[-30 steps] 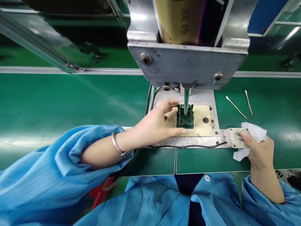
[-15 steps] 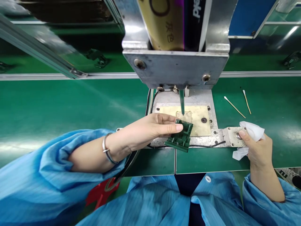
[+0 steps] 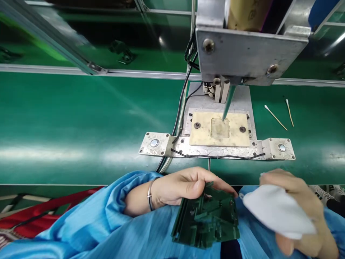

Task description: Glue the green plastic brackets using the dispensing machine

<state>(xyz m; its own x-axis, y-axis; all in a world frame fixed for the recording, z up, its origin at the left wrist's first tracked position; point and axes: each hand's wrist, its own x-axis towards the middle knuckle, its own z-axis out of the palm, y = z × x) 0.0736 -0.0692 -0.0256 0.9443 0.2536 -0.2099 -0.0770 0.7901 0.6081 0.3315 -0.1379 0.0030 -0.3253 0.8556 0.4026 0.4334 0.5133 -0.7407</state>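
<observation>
My left hand (image 3: 183,187) is closed on a dark green plastic part (image 3: 208,217), held close to my body below the table edge. My right hand (image 3: 296,208) grips a white cloth (image 3: 277,212) just right of the green part; hand and cloth are blurred. On the table stands a metal fixture (image 3: 280,148) with a cream plate (image 3: 205,135) that has an empty square recess (image 3: 220,128). A thin nozzle (image 3: 228,102) hangs from the metal machine head (image 3: 248,54) over that recess.
Two cotton swabs (image 3: 275,117) lie on the green table right of the fixture. Black cables (image 3: 180,108) run down the fixture's left side. A metal rail (image 3: 81,73) crosses the table at the back. Red material (image 3: 54,208) shows at lower left.
My left hand lifted the green part off the cream plate and brought it down towards my body. My right hand left the fixture's right tab and came in with the cloth.
</observation>
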